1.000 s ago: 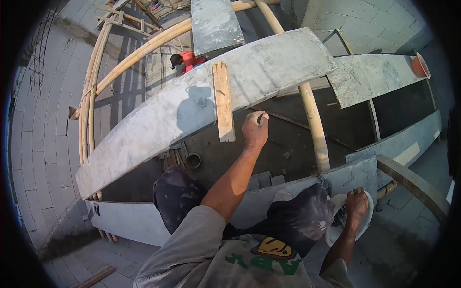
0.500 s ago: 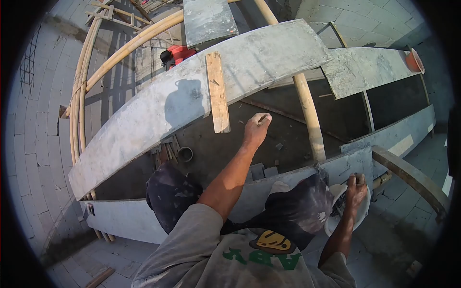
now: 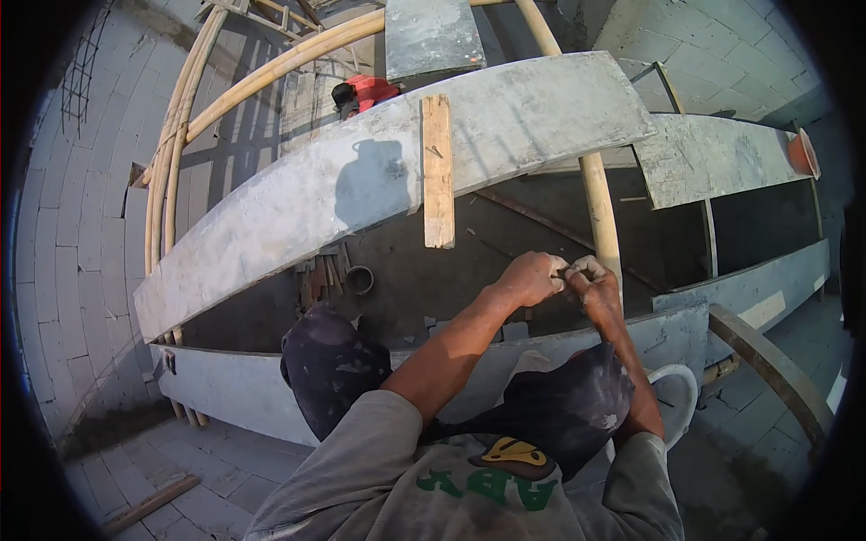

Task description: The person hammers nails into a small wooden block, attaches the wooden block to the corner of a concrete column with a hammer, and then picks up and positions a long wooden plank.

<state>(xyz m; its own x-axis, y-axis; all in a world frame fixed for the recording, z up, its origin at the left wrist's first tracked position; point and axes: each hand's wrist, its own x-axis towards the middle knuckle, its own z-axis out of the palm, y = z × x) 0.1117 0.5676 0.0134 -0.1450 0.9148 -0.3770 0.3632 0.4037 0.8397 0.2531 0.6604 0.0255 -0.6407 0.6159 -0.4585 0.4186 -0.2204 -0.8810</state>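
Note:
My left hand (image 3: 536, 279) and my right hand (image 3: 597, 287) meet fingertip to fingertip in front of a bamboo pole (image 3: 598, 203). Fingers on both sides are closed in a pinch. Something small and dark seems to be between them, too small to name. Ahead and left of the hands, a short wooden batten (image 3: 438, 194) lies across a long grey board (image 3: 550, 104), with what looks like a nail on it. By my right forearm is a white bucket (image 3: 687, 383), partly hidden by the arm.
I sit on a grey plank (image 3: 244, 397) above a lower dark floor, where a small bucket (image 3: 359, 279) stands beside wood scraps (image 3: 317, 281). An orange bucket (image 3: 801, 155) is at far right. A person in red (image 3: 370, 91) is below, beyond the board.
My right hand has left the white bucket and moved up and left to my left hand. My left hand has moved right and lower. The view has shifted slightly.

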